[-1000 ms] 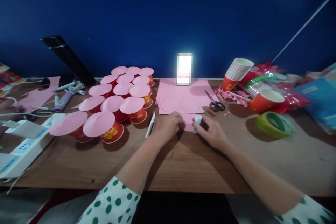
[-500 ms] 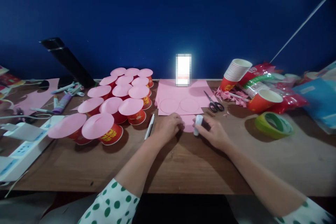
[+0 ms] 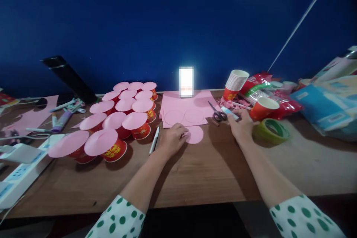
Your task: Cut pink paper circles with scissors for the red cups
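Note:
My left hand (image 3: 174, 139) rests on the table, fingers curled and closed on the left edge of a pink paper circle (image 3: 195, 135). Just behind that circle lies a pink sheet (image 3: 184, 105) with two circles drawn on it in outline. My right hand (image 3: 242, 124) is off to the right, closed around a white glue stick (image 3: 230, 113) held between thumb and fingers. Black-handled scissors (image 3: 219, 114) lie at the sheet's right edge, close to the glue stick. A white pen (image 3: 154, 140) is left of my left hand.
Several upturned red paper cups (image 3: 141, 131) topped with pink cones stand at left. A power strip (image 3: 26, 171) and markers (image 3: 63, 120) lie beyond them. At right are stacked cups (image 3: 235, 81), a single cup (image 3: 264, 108), green tape (image 3: 272, 131) and a blue package (image 3: 329, 104).
My right hand has moved right with the glue stick, away from the paper circle, which shows more fully now. My left hand has stayed at the circle's edge. The camera view has shifted slightly.

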The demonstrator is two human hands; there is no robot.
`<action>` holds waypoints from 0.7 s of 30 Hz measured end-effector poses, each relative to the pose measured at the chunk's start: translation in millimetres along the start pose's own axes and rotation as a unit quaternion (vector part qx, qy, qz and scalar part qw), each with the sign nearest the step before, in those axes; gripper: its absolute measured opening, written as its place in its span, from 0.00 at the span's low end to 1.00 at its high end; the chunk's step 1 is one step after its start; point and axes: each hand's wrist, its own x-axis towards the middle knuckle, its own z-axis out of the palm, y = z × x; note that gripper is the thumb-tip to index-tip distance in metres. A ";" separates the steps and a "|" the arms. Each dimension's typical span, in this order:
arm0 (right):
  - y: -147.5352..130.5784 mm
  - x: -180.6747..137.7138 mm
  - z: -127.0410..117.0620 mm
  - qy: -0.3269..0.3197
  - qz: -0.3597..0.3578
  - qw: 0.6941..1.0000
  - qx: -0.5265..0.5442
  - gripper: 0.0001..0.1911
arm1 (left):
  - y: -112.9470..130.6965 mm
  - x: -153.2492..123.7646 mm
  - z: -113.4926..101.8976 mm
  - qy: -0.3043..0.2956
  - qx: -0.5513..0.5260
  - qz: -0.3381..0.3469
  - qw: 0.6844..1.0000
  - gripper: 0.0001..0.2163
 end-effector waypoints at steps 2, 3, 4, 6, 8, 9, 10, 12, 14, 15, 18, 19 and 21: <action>-0.8 -0.8 0.7 0.049 0.018 0.996 -0.066 0.12 | 1.2 -0.8 -1.0 0.008 0.034 -0.028 0.999 0.12; -0.9 -1.0 1.3 0.059 0.027 0.994 -0.083 0.12 | 1.9 -1.3 -1.8 0.010 0.054 -0.044 0.998 0.14; -0.7 -1.0 1.9 0.055 0.030 0.994 -0.090 0.12 | 2.6 -1.8 -2.7 0.009 0.073 -0.060 0.995 0.15; 0.9 -0.4 2.8 0.053 0.040 0.994 -0.089 0.12 | 3.7 -2.5 -4.6 0.002 0.105 -0.085 0.991 0.18; 3.1 0.7 3.3 0.057 0.051 0.993 -0.089 0.12 | 4.5 -2.8 -5.8 -0.013 0.122 -0.104 0.987 0.20; 4.1 1.2 3.5 0.061 0.054 0.992 -0.092 0.11 | 4.8 -2.7 -6.1 -0.022 0.127 -0.112 0.985 0.20; 4.8 1.6 3.6 0.067 0.058 0.991 -0.099 0.10 | 5.0 -2.4 -6.2 -0.030 0.131 -0.118 0.984 0.20; 5.5 2.1 3.3 0.073 0.065 0.987 -0.126 0.09 | 5.2 -1.9 -5.9 -0.039 0.135 -0.127 0.982 0.19; 5.3 2.2 2.2 0.066 0.083 0.981 -0.165 0.09 | 4.9 -1.6 -5.3 -0.039 0.135 -0.127 0.982 0.16; 5.0 2.2 1.4 0.057 0.097 0.976 -0.185 0.09 | 4.6 -1.6 -5.1 -0.038 0.134 -0.126 0.982 0.16; 3.7 2.3 -1.2 0.020 0.134 0.965 -0.225 0.10 | 2.8 -2.1 -4.2 -0.033 0.118 -0.121 0.985 0.14; 3.2 2.4 -1.9 0.008 0.142 0.963 -0.230 0.10 | 2.1 -2.4 -3.8 -0.030 0.109 -0.119 0.986 0.14; 2.6 2.5 -2.5 -0.007 0.146 0.961 -0.234 0.10 | 0.6 -3.0 -2.9 -0.022 0.090 -0.113 0.989 0.13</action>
